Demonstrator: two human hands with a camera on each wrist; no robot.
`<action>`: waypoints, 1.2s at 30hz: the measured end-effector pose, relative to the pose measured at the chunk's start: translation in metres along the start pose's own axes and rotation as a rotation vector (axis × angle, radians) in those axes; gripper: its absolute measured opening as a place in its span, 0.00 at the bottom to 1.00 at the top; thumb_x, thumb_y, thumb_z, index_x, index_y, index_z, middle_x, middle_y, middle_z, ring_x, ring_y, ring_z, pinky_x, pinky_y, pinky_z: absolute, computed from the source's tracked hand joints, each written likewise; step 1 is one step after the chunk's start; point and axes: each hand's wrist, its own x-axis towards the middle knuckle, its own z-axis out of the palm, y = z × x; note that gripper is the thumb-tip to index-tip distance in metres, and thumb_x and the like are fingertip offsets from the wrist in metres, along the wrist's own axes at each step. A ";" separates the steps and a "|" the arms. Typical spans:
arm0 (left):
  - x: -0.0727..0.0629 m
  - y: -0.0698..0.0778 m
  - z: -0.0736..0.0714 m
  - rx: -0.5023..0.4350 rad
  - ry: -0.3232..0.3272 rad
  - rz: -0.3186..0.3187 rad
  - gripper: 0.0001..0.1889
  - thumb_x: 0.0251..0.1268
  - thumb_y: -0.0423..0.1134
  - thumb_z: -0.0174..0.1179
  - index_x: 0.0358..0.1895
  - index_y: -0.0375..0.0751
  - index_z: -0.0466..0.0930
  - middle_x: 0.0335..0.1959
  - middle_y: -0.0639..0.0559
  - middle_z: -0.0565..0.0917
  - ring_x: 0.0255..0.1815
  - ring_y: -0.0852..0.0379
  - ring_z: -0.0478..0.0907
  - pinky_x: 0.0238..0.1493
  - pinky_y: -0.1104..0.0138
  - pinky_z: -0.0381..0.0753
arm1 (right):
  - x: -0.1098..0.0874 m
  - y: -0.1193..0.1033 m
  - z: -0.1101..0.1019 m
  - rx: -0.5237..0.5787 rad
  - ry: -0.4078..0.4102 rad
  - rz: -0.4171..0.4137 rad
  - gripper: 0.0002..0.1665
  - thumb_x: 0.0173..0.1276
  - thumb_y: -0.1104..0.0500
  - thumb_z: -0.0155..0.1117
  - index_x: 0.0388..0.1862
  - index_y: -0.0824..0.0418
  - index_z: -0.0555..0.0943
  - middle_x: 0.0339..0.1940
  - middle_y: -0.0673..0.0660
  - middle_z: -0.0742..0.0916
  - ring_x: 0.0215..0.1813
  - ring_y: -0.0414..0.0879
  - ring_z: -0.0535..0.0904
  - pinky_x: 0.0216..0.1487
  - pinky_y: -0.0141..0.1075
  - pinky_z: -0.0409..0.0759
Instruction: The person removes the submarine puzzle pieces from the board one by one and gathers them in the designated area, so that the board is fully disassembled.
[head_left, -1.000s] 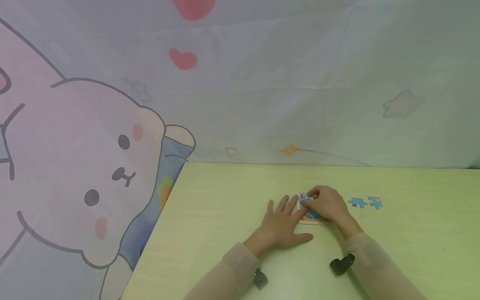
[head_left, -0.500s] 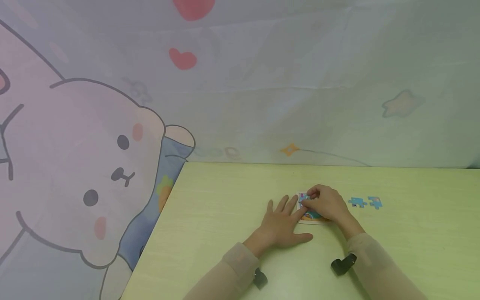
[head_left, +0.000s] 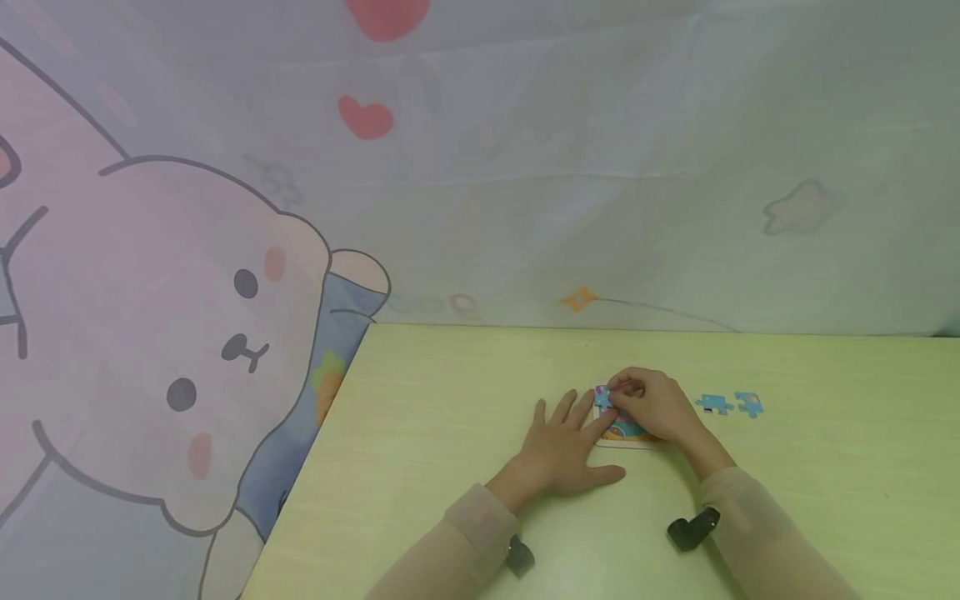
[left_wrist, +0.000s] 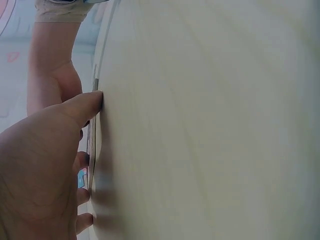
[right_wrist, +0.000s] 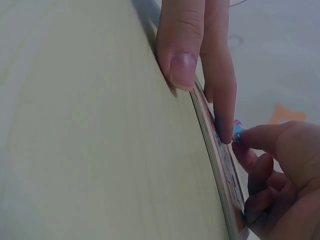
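A pale yellow-green table (head_left: 450, 375) spreads beneath a person's hands: the left hand (head_left: 562, 458) splayed with fingers straight, the right hand (head_left: 660, 408) curled into a pinch. Under the left forefinger and partly hidden by the right hand lies a puzzle board (head_left: 626, 444). Two loose pieces (head_left: 715, 405) rest just right of the right hand. Between its fingertips, beyond the left forefinger, a blue puzzle piece (right_wrist: 237, 129), likely light, stiff and bendable at the tabs, is best held by its edges.
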 end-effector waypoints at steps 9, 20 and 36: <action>0.000 0.000 0.001 -0.004 0.003 0.008 0.46 0.68 0.82 0.34 0.85 0.69 0.39 0.87 0.54 0.38 0.86 0.47 0.38 0.76 0.35 0.48 | -0.005 0.007 -0.007 0.040 0.032 -0.005 0.13 0.77 0.54 0.65 0.55 0.57 0.85 0.47 0.55 0.90 0.50 0.55 0.87 0.53 0.56 0.82; 0.000 0.001 0.001 0.001 0.000 -0.009 0.46 0.68 0.82 0.35 0.85 0.71 0.39 0.87 0.55 0.38 0.86 0.48 0.37 0.78 0.37 0.45 | -0.025 0.017 -0.044 -0.013 0.061 0.022 0.17 0.78 0.51 0.64 0.58 0.58 0.84 0.50 0.59 0.87 0.37 0.50 0.78 0.34 0.40 0.77; -0.004 -0.001 0.001 -0.034 0.017 -0.010 0.45 0.68 0.81 0.38 0.85 0.71 0.41 0.87 0.56 0.40 0.86 0.48 0.38 0.78 0.37 0.44 | -0.043 0.045 -0.072 -0.125 0.054 0.035 0.17 0.79 0.52 0.63 0.57 0.61 0.84 0.49 0.60 0.87 0.42 0.51 0.80 0.37 0.41 0.75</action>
